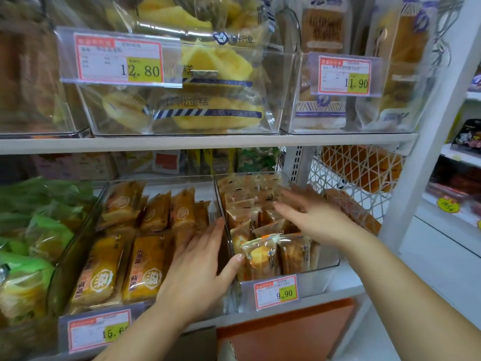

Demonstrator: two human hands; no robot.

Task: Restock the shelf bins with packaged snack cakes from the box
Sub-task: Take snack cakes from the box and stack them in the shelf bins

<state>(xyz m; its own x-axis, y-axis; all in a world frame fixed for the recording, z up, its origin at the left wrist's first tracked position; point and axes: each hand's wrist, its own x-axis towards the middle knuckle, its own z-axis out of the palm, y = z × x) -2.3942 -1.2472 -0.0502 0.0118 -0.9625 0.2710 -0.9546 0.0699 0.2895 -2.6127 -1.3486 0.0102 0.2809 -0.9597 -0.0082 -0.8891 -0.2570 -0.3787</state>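
While the left hand (197, 269) lies flat against the divide between two clear bins at the front edge of the lower shelf (338, 291), its thumb touches the front snack cake packet (260, 256) in the right-hand bin (325, 259). Its grip is spread and pinches nothing. The right hand (315, 217) reaches over packets farther back in that bin, grip spread too, nothing held.
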